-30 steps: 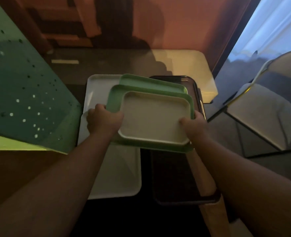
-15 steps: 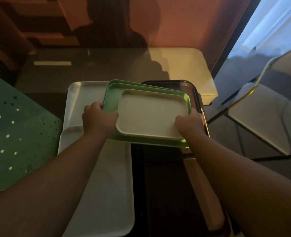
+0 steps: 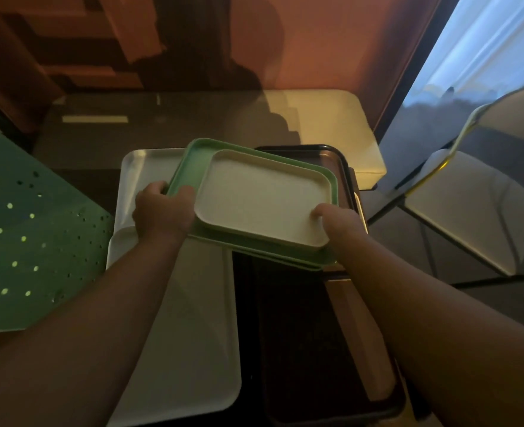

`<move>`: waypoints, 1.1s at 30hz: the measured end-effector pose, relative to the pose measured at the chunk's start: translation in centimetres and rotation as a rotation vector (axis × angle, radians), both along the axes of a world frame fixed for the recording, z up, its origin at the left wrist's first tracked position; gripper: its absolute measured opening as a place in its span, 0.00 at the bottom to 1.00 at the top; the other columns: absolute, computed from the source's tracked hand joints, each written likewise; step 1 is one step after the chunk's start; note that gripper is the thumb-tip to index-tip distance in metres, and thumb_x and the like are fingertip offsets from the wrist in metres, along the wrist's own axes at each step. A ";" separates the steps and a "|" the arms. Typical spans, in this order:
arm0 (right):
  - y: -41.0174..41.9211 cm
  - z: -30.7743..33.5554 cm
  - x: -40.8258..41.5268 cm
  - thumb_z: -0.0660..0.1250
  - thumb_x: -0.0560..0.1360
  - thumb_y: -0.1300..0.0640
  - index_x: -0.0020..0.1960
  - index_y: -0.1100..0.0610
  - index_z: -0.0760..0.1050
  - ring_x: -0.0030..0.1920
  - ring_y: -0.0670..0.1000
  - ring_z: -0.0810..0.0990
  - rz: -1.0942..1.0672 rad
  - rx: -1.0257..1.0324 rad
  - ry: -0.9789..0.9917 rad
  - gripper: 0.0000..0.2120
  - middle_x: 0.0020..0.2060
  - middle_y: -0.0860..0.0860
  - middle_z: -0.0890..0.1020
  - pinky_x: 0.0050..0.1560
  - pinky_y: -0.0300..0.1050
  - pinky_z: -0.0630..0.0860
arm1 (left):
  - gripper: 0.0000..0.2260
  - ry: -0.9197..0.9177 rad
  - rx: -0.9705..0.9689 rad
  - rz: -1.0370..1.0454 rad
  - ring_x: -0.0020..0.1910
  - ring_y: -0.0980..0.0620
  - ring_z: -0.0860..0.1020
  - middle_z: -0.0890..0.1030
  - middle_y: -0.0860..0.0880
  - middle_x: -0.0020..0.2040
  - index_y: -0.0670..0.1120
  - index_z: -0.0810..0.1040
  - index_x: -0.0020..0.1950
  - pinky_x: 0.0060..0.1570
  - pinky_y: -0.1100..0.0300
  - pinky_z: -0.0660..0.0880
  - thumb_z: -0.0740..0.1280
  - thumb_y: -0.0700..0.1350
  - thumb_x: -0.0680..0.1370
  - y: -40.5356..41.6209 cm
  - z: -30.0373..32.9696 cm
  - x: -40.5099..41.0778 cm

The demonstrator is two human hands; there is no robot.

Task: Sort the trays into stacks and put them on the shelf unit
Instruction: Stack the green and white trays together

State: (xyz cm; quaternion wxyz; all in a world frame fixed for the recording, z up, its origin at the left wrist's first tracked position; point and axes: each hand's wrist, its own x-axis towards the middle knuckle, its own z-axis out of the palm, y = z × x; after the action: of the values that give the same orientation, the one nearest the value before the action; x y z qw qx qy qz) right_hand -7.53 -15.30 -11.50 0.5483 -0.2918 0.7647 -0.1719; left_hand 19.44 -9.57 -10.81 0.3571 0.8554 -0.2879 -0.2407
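Note:
I hold a small stack of trays in both hands, above the other trays. On top lies a small cream tray (image 3: 262, 195); under it sit green trays (image 3: 192, 161), larger and showing at the rim. My left hand (image 3: 162, 211) grips the stack's left edge. My right hand (image 3: 336, 221) grips its near right corner, thumb on the cream tray. The stack is tilted, its right side lower. Below lie large white trays (image 3: 186, 334) on the left and dark trays (image 3: 310, 349) on the right.
A green perforated panel (image 3: 29, 241) stands at the left. A folding chair (image 3: 476, 208) stands to the right beside a bright window. A pale table surface (image 3: 331, 118) lies beyond the trays, before a reddish wall.
The two green trays have come together into one aligned stack under the cream tray. The stack has turned clockwise and tilted. The view has shifted, so the green panel sits farther left.

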 end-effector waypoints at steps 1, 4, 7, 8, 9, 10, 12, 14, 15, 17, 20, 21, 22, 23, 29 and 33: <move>0.7 0.1 -0.2 0.69 0.77 0.52 0.70 0.61 0.67 0.42 0.52 0.74 -0.031 0.001 -0.036 0.25 0.45 0.53 0.73 0.35 0.46 0.72 | 0.23 0.048 -0.048 0.044 0.48 0.44 0.79 0.82 0.44 0.51 0.45 0.81 0.57 0.43 0.54 0.74 0.61 0.55 0.69 0.1 0.4 -0.2; 3.0 0.1 -0.6 0.68 0.77 0.54 0.71 0.61 0.68 0.43 0.53 0.76 -0.157 -0.005 -0.145 0.25 0.46 0.54 0.76 0.37 0.48 0.75 | 0.19 0.237 -0.158 0.194 0.49 0.46 0.80 0.83 0.46 0.50 0.46 0.82 0.57 0.47 0.52 0.77 0.64 0.52 0.70 0.5 1.7 -1.2; 5.2 -0.4 -1.2 0.69 0.76 0.55 0.70 0.61 0.71 0.48 0.58 0.82 -0.323 -0.042 -0.237 0.24 0.49 0.56 0.81 0.47 0.54 0.81 | 0.16 0.501 -0.188 0.349 0.47 0.45 0.83 0.83 0.45 0.49 0.45 0.81 0.53 0.47 0.49 0.81 0.69 0.51 0.68 1.4 2.0 -2.4; 5.9 -0.3 -1.4 0.69 0.75 0.56 0.69 0.62 0.71 0.47 0.58 0.82 -0.382 -0.071 -0.245 0.25 0.49 0.57 0.82 0.45 0.53 0.81 | 0.17 0.632 -0.204 0.374 0.46 0.44 0.83 0.84 0.44 0.49 0.45 0.81 0.53 0.48 0.47 0.82 0.71 0.50 0.67 1.9 2.1 -3.3; 6.7 -0.3 -1.6 0.70 0.74 0.57 0.69 0.62 0.72 0.45 0.58 0.83 -0.437 -0.105 -0.244 0.25 0.48 0.57 0.82 0.40 0.49 0.81 | 0.18 0.778 -0.216 0.378 0.46 0.43 0.84 0.84 0.43 0.49 0.44 0.81 0.55 0.49 0.46 0.82 0.74 0.48 0.67 2.4 2.0 -4.5; 7.6 -0.2 -1.8 0.70 0.74 0.58 0.69 0.62 0.71 0.43 0.57 0.82 -0.483 -0.142 -0.247 0.25 0.48 0.57 0.81 0.35 0.46 0.79 | 0.21 0.905 -0.218 0.362 0.46 0.42 0.85 0.85 0.42 0.50 0.43 0.81 0.58 0.49 0.44 0.82 0.75 0.46 0.67 2.9 1.9 -5.8; 9.6 0.5 -1.7 0.70 0.75 0.59 0.69 0.62 0.70 0.41 0.55 0.82 -0.554 -0.200 -0.288 0.25 0.48 0.58 0.81 0.27 0.42 0.78 | 0.23 1.070 -0.201 0.308 0.46 0.40 0.85 0.86 0.40 0.50 0.41 0.81 0.58 0.48 0.40 0.82 0.78 0.45 0.64 3.9 1.8 -8.4; 11.2 0.8 -1.9 0.70 0.74 0.61 0.69 0.63 0.70 0.39 0.56 0.83 -0.622 -0.234 -0.345 0.24 0.48 0.59 0.82 0.23 0.41 0.78 | 0.30 1.090 -0.189 0.265 0.45 0.38 0.85 0.85 0.39 0.50 0.40 0.81 0.57 0.47 0.36 0.80 0.81 0.49 0.57 4.5 1.3 -10.2; 11.8 0.8 -2.1 0.71 0.73 0.61 0.68 0.64 0.71 0.40 0.57 0.84 -0.646 -0.240 -0.396 0.25 0.49 0.60 0.82 0.25 0.43 0.80 | 0.34 1.058 -0.177 0.254 0.44 0.38 0.85 0.85 0.39 0.50 0.40 0.81 0.57 0.46 0.36 0.81 0.80 0.51 0.54 4.4 1.0 -10.9; 13.0 1.2 -3.1 0.75 0.68 0.60 0.69 0.64 0.71 0.47 0.62 0.86 -0.627 -0.242 -0.538 0.31 0.53 0.63 0.84 0.40 0.54 0.85 | 0.34 0.953 -0.175 0.234 0.45 0.39 0.85 0.84 0.40 0.51 0.40 0.79 0.59 0.46 0.38 0.81 0.78 0.51 0.55 3.9 1.3 -11.7; 14.0 2.6 -5.8 0.78 0.61 0.57 0.69 0.63 0.72 0.53 0.64 0.85 -0.568 -0.297 -0.666 0.38 0.56 0.63 0.83 0.50 0.58 0.83 | 0.18 0.806 -0.157 0.134 0.46 0.42 0.83 0.82 0.42 0.47 0.37 0.77 0.58 0.49 0.47 0.82 0.69 0.43 0.70 4.3 3.5 -12.8; 14.0 3.0 -7.1 0.76 0.65 0.55 0.68 0.63 0.73 0.53 0.63 0.84 -0.563 -0.304 -0.644 0.33 0.56 0.63 0.83 0.45 0.55 0.83 | 0.13 0.751 -0.149 0.114 0.46 0.42 0.82 0.80 0.43 0.45 0.37 0.76 0.55 0.48 0.48 0.80 0.67 0.41 0.73 4.7 4.0 -13.0; 13.8 3.0 -8.5 0.73 0.70 0.54 0.67 0.63 0.73 0.51 0.61 0.83 -0.556 -0.305 -0.595 0.28 0.57 0.63 0.82 0.42 0.52 0.83 | 0.08 0.719 -0.147 0.092 0.45 0.42 0.80 0.78 0.44 0.43 0.38 0.75 0.51 0.48 0.48 0.79 0.66 0.40 0.75 5.0 4.1 -13.0; 13.6 3.1 -9.7 0.72 0.72 0.51 0.66 0.63 0.75 0.51 0.61 0.83 -0.527 -0.294 -0.551 0.26 0.58 0.64 0.81 0.41 0.51 0.83 | 0.05 0.713 -0.147 0.064 0.44 0.42 0.80 0.77 0.43 0.42 0.38 0.75 0.49 0.48 0.47 0.79 0.65 0.39 0.76 5.4 4.2 -12.9; 13.2 4.5 -13.0 0.67 0.76 0.40 0.65 0.57 0.77 0.56 0.62 0.83 -0.016 -0.092 -0.347 0.26 0.59 0.62 0.82 0.53 0.56 0.80 | 0.12 0.778 -0.001 -0.156 0.42 0.38 0.80 0.80 0.35 0.49 0.36 0.75 0.58 0.48 0.42 0.81 0.64 0.38 0.76 7.8 3.2 -12.4; 15.6 3.8 -11.9 0.67 0.78 0.43 0.64 0.60 0.76 0.48 0.54 0.82 0.186 0.023 -0.179 0.23 0.49 0.55 0.82 0.44 0.47 0.78 | 0.14 0.744 0.097 -0.214 0.41 0.40 0.81 0.81 0.38 0.47 0.38 0.75 0.60 0.39 0.51 0.79 0.66 0.39 0.76 9.8 2.1 -12.8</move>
State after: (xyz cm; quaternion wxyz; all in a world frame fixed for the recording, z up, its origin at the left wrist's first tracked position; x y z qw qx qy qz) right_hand -19.40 0.30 -7.65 0.6311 -0.3386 0.6844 -0.1367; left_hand 6.65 0.18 -8.75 0.3691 0.6907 -0.2145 -0.5837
